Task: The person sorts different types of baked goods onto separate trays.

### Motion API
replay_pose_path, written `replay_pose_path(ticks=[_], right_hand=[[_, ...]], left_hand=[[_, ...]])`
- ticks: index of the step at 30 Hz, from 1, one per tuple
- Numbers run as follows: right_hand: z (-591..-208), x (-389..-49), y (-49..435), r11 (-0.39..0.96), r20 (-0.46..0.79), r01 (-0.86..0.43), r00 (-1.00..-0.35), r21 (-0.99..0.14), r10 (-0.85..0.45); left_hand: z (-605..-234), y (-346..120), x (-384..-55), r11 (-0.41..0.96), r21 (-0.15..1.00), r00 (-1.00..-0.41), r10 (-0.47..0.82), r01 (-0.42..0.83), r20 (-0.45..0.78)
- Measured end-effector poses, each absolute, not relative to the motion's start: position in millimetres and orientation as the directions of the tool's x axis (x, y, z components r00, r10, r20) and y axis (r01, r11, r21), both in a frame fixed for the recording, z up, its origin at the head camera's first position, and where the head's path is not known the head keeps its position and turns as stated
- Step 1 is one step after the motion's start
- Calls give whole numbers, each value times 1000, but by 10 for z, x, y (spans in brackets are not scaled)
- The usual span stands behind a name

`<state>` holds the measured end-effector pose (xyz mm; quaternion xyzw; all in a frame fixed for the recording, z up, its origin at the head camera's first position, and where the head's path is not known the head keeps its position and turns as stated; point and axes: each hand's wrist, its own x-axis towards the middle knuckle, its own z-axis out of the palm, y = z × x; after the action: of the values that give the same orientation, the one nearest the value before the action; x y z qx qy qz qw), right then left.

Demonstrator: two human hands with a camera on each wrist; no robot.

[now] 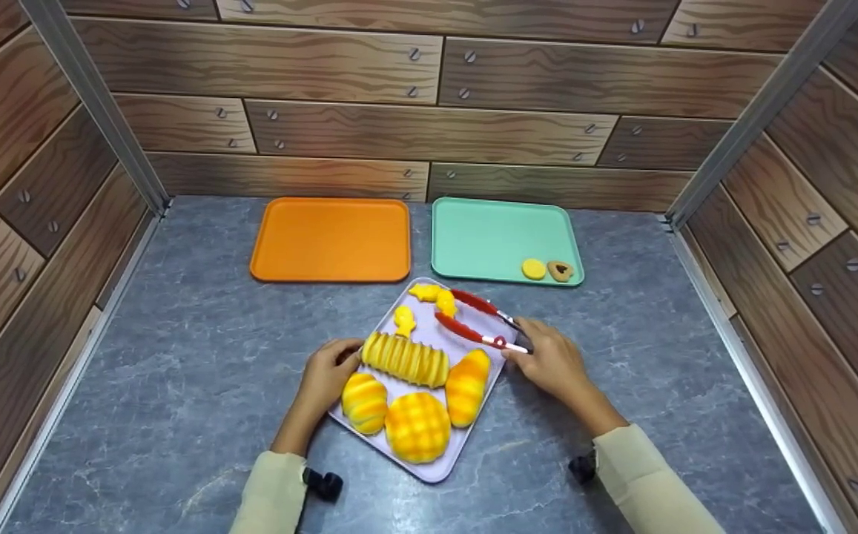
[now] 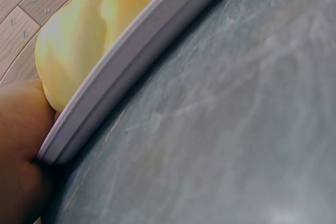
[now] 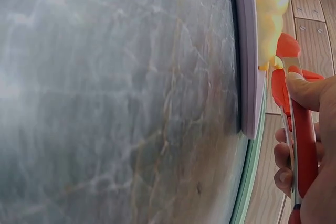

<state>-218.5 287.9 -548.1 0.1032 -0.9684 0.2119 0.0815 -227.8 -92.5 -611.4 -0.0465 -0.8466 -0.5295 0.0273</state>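
Note:
My left hand (image 1: pixel 325 374) grips the left edge of a lilac tray (image 1: pixel 434 472); in the left wrist view the tray's rim runs up to the hand (image 2: pixel 18 135). With my right hand (image 1: pixel 553 361) I hold red tongs (image 1: pixel 466 331), their arms spread over the tray's far end. The tongs' tips are beside a small yellow piece (image 1: pixel 445 302). Close by lie a yellow fish-shaped piece (image 1: pixel 423 292) and another small yellow piece (image 1: pixel 404 319). Nearer me are a ridged loaf (image 1: pixel 405 359), a striped roll (image 1: pixel 364 404), a round checked bun (image 1: pixel 418 428) and a long bread (image 1: pixel 467 387).
Behind the lilac tray, an orange tray (image 1: pixel 331 241) stands at the left. The green tray (image 1: pixel 499 233) at the right bears a yellow disc (image 1: pixel 533 269) and a brown cookie (image 1: pixel 561 276) in its near right corner. Wood-patterned walls (image 1: pixel 340 67) enclose the grey marbled table (image 1: pixel 199 348).

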Motion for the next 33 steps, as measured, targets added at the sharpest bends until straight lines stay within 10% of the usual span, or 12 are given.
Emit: replay_pose_path(ticks=[33], right_hand=[[-5419,-2773,3733,839,136,136,-961,-526,241]], left_hand=[[-6104,-923,-2279,423,902,-996,45,84,72]])
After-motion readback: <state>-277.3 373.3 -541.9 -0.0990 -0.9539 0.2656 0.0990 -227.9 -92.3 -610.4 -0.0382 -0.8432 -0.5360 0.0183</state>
